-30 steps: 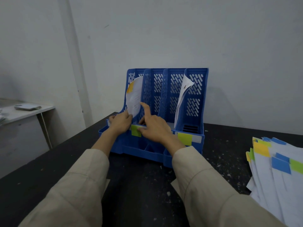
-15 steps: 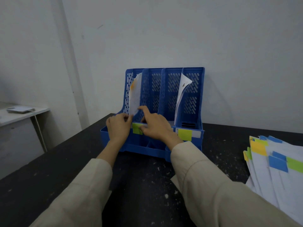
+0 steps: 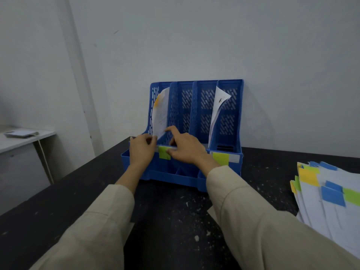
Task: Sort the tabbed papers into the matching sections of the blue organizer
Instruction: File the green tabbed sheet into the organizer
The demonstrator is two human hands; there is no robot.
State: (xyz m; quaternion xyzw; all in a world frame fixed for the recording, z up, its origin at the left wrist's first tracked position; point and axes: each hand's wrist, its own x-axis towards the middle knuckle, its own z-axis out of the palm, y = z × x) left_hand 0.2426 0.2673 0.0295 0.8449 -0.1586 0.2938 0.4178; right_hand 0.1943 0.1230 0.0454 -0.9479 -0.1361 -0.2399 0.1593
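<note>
The blue organizer (image 3: pixel 202 88) stands on the black table against the wall, with four upright sections. A white paper with an orange tab (image 3: pixel 160 114) leans in the leftmost section. My left hand (image 3: pixel 141 152) pinches its lower corner at the front rim. My right hand (image 3: pixel 186 148) reaches in beside it, index finger straight and touching the paper's bottom edge, thumb by the green label (image 3: pixel 164 153). A second paper (image 3: pixel 217 110) stands in the rightmost section, above a yellow label (image 3: pixel 220 158). The other labels are hidden by my hands.
A fanned stack of white papers (image 3: pixel 331 207) with yellow, green and blue tabs lies at the table's right edge. A white side table (image 3: pixel 23 139) with a small object stands at the far left. The black table (image 3: pixel 171 211) is speckled with white flecks.
The orange-tabbed paper has sunk deeper into the leftmost section and turned more edge-on. My right index finger has come down with it. My view has shifted slightly.
</note>
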